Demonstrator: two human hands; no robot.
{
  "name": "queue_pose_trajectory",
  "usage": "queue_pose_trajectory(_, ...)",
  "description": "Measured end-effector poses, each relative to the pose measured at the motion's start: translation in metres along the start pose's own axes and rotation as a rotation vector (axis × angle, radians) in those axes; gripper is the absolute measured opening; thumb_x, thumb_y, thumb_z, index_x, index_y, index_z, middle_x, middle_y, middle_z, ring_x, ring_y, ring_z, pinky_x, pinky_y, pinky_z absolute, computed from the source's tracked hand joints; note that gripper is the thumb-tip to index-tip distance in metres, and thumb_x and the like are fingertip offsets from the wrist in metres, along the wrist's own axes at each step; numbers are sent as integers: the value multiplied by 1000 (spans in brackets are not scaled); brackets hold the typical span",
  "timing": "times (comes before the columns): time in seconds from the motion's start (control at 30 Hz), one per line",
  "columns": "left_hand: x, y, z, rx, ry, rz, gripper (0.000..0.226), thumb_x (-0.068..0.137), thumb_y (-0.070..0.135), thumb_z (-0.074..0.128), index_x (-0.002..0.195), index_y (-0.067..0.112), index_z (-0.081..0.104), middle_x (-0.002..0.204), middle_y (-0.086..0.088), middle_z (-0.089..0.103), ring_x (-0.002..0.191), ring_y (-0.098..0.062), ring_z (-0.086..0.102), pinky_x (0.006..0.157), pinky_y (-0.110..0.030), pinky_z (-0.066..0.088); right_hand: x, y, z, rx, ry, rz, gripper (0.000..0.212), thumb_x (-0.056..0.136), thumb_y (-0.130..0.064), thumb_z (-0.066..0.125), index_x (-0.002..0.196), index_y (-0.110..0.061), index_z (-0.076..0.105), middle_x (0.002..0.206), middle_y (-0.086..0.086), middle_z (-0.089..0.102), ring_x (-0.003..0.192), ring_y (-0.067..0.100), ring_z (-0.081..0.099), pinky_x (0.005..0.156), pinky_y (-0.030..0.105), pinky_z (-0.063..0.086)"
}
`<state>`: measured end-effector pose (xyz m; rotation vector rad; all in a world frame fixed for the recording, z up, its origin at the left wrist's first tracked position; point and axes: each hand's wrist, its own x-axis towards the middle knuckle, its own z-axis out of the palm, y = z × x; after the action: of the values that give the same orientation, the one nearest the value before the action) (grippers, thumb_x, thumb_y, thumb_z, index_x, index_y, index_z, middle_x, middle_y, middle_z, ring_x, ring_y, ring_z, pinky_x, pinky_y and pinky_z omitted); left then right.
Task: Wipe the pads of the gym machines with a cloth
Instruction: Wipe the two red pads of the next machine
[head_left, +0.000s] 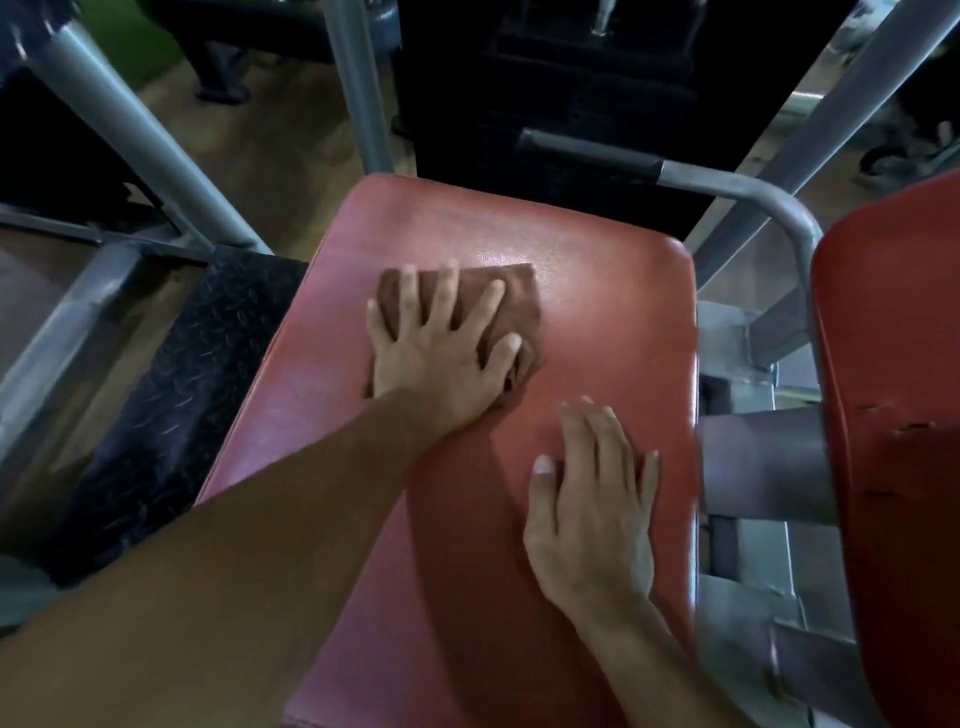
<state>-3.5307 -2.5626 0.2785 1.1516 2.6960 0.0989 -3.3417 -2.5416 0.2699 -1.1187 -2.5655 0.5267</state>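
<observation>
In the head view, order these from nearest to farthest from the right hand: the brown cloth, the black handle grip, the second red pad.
From the right hand:
1. Brown cloth, just ahead, under the left hand.
2. Second red pad, to the right.
3. Black handle grip, far ahead.

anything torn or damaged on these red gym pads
Yes. The second red vinyl pad at the right edge has small tears along its left side, dark jagged breaks in the cover. The big red seat pad looks intact where visible; the left hand presses a folded brown cloth on it, and the right hand rests flat.
</observation>
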Motion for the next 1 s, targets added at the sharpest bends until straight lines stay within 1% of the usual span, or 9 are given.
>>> queue_pose_trajectory(0.13,-22,36,5,25,-84,181,62,96,66,14,154,46,0,164,6,-18,149,-30,-23,117,-62,-7,4,4,-13,421,233,140,47,94,-29,39,134,-6,50,138,15,46,128,23,42,114,17,22)
queue_pose_trajectory(0.17,-33,40,8,-2,-111,211,62,98,63,13,154,44,-3,164,7,-21,148,-26,-27,118,-60,-10,5,4,-15,440,251,131,45,95,-28,40,132,-5,52,138,15,47,128,22,43,113,14,21)
queue_pose_trajectory(0.27,-61,39,8,-423,-113,312,56,105,47,23,157,36,7,163,20,-11,148,-4,-20,121,-45,-13,12,-5,-16,358,184,31,45,99,-32,37,132,-10,58,146,9,44,137,23,40,117,36,29)
queue_pose_trajectory(0.37,-69,9,-3,-914,155,144,49,101,26,36,149,15,39,158,16,27,148,1,13,125,-42,8,28,-21,-10,119,59,-56,50,101,-39,30,140,-18,53,153,7,40,147,27,29,118,54,26)
queue_pose_trajectory(0.47,-71,-45,-7,-493,275,40,55,98,34,36,150,18,37,160,0,31,151,-20,20,121,-53,20,47,-32,0,-141,-224,-69,57,101,-50,22,154,-31,27,166,6,14,153,32,5,123,56,7)
queue_pose_trajectory(0.57,-82,-81,1,-85,73,-22,65,96,57,13,157,34,13,166,6,5,153,-21,3,121,-52,7,45,-37,12,-267,-351,-27,61,100,-61,13,156,-41,-2,167,5,-10,152,37,-12,120,61,-4)
queue_pose_trajectory(0.73,-87,-84,8,-43,68,-46,62,98,51,7,158,36,10,166,6,1,153,-21,0,121,-51,7,23,-39,8,-320,-414,-281,62,96,-71,15,153,-52,1,168,3,-5,152,41,-5,113,73,2)
queue_pose_trajectory(0.9,-88,-85,7,-62,73,-31,61,99,48,9,157,33,16,166,4,5,153,-22,3,121,-53,9,63,-58,22,-255,-418,-62,62,93,-75,10,149,-56,-10,165,-2,-22,148,39,-26,107,80,-7)
queue_pose_trajectory(1.0,-89,-83,5,-62,54,-20,61,98,47,9,158,33,13,166,5,1,153,-22,0,122,-53,7,38,-61,18,-278,-427,-146,62,93,-77,10,148,-59,-11,165,1,-21,148,43,-23,106,81,-4)
